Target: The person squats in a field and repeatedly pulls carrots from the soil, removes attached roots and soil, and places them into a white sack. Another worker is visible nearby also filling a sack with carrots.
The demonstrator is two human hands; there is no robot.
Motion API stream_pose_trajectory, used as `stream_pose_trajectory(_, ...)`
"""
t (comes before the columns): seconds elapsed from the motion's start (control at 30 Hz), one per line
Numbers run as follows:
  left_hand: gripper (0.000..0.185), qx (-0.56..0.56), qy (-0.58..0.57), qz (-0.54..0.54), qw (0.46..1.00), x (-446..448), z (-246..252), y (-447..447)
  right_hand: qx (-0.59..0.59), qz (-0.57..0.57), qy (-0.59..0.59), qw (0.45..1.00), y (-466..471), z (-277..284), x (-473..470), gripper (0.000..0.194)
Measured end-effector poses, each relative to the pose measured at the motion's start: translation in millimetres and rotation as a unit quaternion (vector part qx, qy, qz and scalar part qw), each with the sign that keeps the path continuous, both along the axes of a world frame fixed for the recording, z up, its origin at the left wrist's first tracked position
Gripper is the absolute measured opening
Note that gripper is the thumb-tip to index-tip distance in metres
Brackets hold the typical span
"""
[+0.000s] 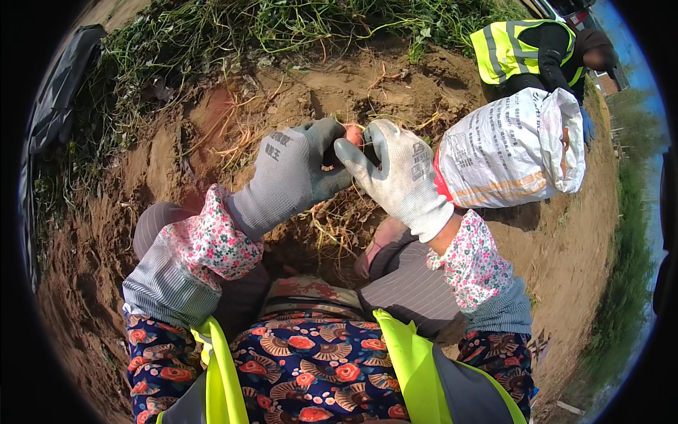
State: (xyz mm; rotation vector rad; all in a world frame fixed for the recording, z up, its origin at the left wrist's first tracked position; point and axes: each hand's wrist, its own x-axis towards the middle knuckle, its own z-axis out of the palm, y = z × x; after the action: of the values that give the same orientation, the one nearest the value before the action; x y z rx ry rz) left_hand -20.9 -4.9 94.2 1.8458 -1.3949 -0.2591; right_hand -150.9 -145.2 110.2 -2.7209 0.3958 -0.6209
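Observation:
In a grey coated work glove, my left hand [294,167] is at the left side of a small reddish root [353,134], likely a sweet potato. My right hand [400,169], in a paler, soil-stained glove, pinches the same root from the right, its thumb crossing in front. Fingers cover much of the root, so its full length is hidden. Below the hands, thin pale roots and stems [333,228] lie tangled on dug soil between my bent knees. Orange stringy roots [238,146] are scattered just beyond my left hand.
A white woven sack [492,148] bearing print stands to the right, its mouth showing reddish roots. Behind it a person [524,53] in a yellow reflective vest bends down. Heaped green vines [254,32] run across the far side. Dark sheeting [58,100] lies at far left.

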Motion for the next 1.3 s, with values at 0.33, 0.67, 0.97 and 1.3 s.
stream_pose_trajectory(0.33,0.030,0.030,-0.180,-0.032,0.983,-5,-13,0,0.063,0.053,0.035,0.996,3,0,-3,0.035)
stream_pose_trajectory(0.67,0.040,-0.011,0.508,-0.044,0.860,45,-13,-15,0.361,-0.017,0.014,0.932,-49,-13,-10,0.052)
stream_pose_trajectory(0.97,0.027,0.007,0.514,-0.086,0.853,30,-7,-18,0.023,0.058,-0.009,0.998,-23,-7,-17,0.086)
stream_pose_trajectory(1.3,0.045,0.082,0.500,-0.084,0.858,15,1,-9,-0.030,0.114,-0.046,0.992,-7,-4,-10,0.019)
